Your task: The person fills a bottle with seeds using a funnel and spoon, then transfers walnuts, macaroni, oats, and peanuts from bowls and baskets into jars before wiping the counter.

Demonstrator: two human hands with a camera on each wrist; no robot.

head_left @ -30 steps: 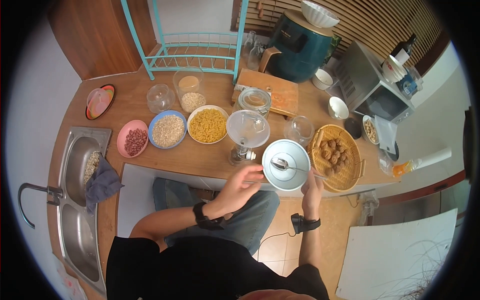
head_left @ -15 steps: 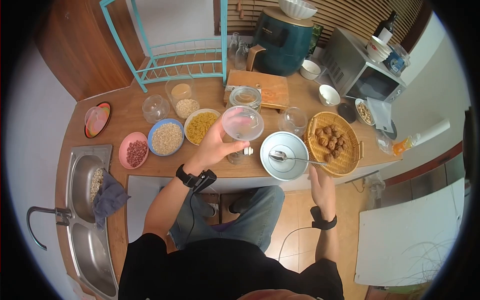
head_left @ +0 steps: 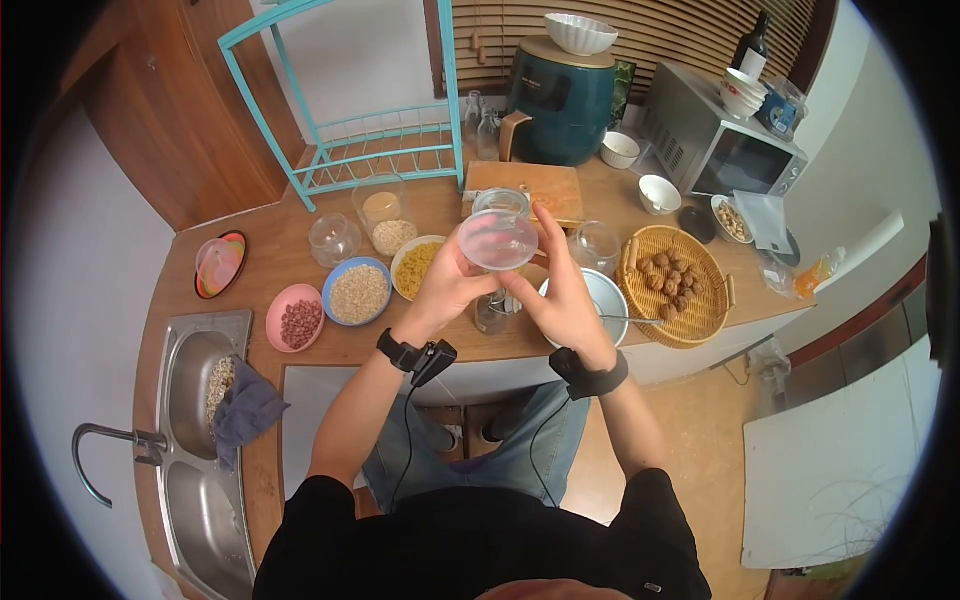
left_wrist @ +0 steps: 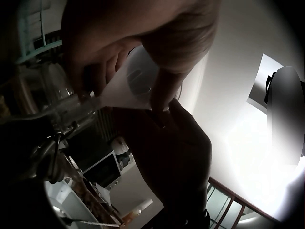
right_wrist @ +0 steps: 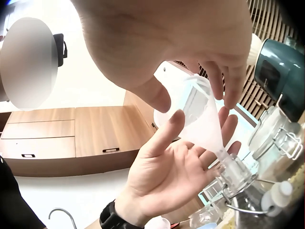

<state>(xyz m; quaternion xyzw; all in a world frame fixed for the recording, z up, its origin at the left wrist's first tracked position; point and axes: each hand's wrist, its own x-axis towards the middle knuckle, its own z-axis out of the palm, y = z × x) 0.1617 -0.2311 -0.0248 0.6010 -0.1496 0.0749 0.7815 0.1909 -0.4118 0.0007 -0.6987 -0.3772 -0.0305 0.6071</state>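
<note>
Right hand (head_left: 568, 312) shifted to funnel (head_left: 497, 240), from beside bowl (head_left: 607, 290), left hand (head_left: 445, 292) opposite

Funnel (right_wrist: 205, 124) looked thin translucent plastic, smooth, faintly shiny. Bottle (right_wrist: 238, 174) below was clear glossy glass; its clasp (right_wrist: 250, 211), bare metal wire; its stopper (right_wrist: 281, 195), smooth. Basket (head_left: 715, 290) was woven, ridged; walnuts (head_left: 657, 282) had rough, matt shells. Spoon handle (head_left: 632, 320) looked metal. Sink (head_left: 205, 510) had satin metal sheen; cloth (head_left: 250, 410) beside it hung matt, creased. Counter (head_left: 270, 255) showed smooth wood grain. Rack (head_left: 456, 100) looked painted. Jeans (head_left: 540, 430) were faded denim.
</note>
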